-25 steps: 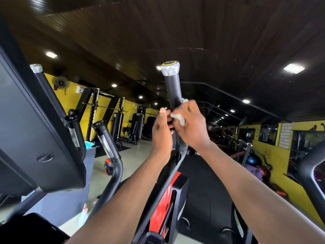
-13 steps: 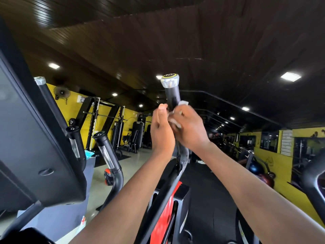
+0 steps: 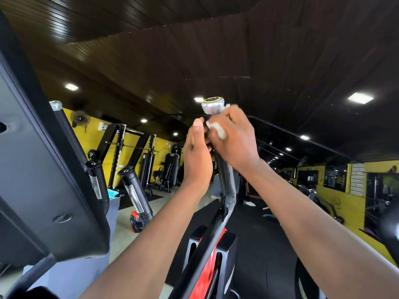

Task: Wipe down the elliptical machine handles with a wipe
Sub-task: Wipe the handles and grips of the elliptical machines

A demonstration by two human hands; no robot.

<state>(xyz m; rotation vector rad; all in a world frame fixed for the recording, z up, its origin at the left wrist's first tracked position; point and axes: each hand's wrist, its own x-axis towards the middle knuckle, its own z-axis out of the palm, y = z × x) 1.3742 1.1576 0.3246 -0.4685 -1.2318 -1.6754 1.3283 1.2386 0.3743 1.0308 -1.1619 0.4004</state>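
1. At the top of the handle [image 3: 224,180], just under its silver cap [image 3: 212,105], both hands are raised.
2. Right hand [image 3: 234,139]: clenched round the handle, with the white wipe [image 3: 216,128] pressed against the grip.
3. Left hand [image 3: 197,156]: laid flat beside the handle, fingers straight, nothing grasped.
4. Two shorter handlebars [image 3: 133,190] are seen to the left.

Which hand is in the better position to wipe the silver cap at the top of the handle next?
The right hand, probably. It already grips the white wipe around the handle, just under the silver cap. The left hand sits lower, beside the handle, and holds no wipe.
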